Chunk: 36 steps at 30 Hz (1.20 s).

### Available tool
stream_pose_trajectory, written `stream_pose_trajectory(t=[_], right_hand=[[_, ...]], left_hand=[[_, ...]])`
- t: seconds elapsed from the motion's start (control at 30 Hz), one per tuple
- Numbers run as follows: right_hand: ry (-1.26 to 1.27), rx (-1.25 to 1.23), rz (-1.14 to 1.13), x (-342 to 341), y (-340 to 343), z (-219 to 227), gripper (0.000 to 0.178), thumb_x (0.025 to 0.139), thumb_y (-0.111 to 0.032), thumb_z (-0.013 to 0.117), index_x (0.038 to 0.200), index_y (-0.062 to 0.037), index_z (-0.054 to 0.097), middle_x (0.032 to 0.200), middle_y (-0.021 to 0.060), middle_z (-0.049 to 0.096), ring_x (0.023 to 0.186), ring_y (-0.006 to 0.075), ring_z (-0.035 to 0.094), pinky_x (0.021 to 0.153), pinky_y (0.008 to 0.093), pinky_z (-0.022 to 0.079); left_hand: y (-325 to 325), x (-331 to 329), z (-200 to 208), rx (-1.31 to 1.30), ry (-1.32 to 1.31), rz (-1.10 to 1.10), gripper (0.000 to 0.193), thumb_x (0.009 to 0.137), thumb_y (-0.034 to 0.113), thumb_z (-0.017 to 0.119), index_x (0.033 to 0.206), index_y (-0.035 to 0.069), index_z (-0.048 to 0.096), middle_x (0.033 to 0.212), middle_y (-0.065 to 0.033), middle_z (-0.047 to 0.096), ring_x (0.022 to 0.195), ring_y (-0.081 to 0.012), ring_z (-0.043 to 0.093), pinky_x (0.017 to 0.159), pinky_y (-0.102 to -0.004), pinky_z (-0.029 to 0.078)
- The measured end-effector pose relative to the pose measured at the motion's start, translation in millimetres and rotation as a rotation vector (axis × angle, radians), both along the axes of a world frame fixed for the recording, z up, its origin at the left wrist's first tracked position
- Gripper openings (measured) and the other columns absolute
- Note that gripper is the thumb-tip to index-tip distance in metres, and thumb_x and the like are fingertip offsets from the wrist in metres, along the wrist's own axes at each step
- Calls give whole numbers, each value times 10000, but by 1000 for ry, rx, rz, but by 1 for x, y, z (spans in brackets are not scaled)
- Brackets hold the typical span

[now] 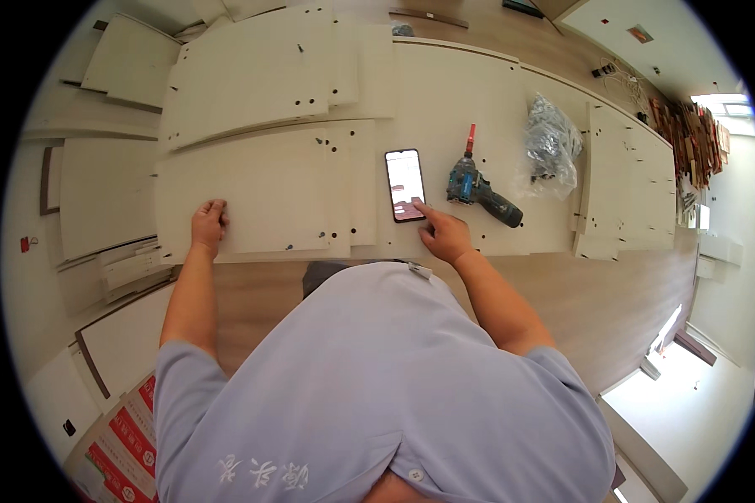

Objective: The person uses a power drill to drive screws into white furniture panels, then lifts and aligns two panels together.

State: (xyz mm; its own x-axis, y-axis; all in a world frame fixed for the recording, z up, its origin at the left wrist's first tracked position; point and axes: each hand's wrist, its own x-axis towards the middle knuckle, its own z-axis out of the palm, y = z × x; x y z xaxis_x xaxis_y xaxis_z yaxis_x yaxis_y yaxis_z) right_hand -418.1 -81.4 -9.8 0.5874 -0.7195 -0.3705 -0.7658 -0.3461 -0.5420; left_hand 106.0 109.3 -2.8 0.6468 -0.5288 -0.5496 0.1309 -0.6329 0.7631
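A black-framed phone (404, 180) lies face up on the pale panels, its screen lit. My right hand (446, 235) reaches over its lower edge, index finger stretched to the screen and the other fingers bent; it holds nothing. On the left, my left hand (210, 225) rests over a white board (256, 189) with its fingers curled together. Whatever it holds, if anything, is too small to make out. Just right of the phone lies a dark cordless driver (482, 191) with a red-tipped bit (471, 140).
A clear plastic bag of small hardware (552, 142) lies right of the driver. More drilled panels are stacked at the far left (243, 80) and right (625, 184). Small dowel-like fittings stick up from several boards. Red printed cartons (126, 436) stand at lower left.
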Motion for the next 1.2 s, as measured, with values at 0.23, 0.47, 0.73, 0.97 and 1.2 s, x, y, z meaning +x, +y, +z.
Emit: stream_pose_trajectory(t=[0.23, 0.47, 0.73, 0.97, 1.2], right_hand=[[-8, -27, -27, 2, 5, -3, 659, 866, -217, 671, 1497, -333, 525, 870, 45, 695, 806, 266, 688, 772, 409, 560], [-67, -68, -70, 3, 13, -1, 660, 849, -184, 709, 1478, -309, 554, 833, 43, 678, 744, 239, 654, 746, 383, 551], [-247, -75, -404, 59, 64, 18, 505, 876, -201, 713, 1374, -178, 638, 899, 90, 697, 816, 267, 672, 788, 395, 558], [-186, 96, -182, 170, 129, 31, 454, 937, -388, 681, 1325, -155, 647, 1174, 100, 675, 1000, 288, 693, 894, 414, 555], [-135, 20, -273, 189, 137, 41, 382, 965, -390, 643, 1256, -144, 670, 1195, 116, 672, 1059, 320, 684, 912, 439, 551]], left_hand=[[1, 5, -3, -44, 28, 4, 216, 1036, 286, 610, 1027, 78, 669, 672, -8, 604, 434, -81, 433, 393, -248, 334], [2, 6, 8, -78, 91, -57, 215, 1032, 262, 614, 1024, 50, 651, 675, -35, 619, 439, -99, 466, 400, -262, 359], [8, 10, 5, -145, 158, -200, 226, 1049, 267, 587, 1024, 48, 640, 694, -39, 627, 449, -89, 475, 401, -253, 364], [15, 15, 3, -200, 233, -219, 223, 1068, 254, 550, 1050, 50, 638, 742, -42, 637, 453, -93, 474, 398, -252, 351], [46, 40, 34, -236, 248, -246, 247, 1063, 278, 567, 1002, 55, 653, 664, 10, 544, 490, -67, 454, 427, -239, 362]])
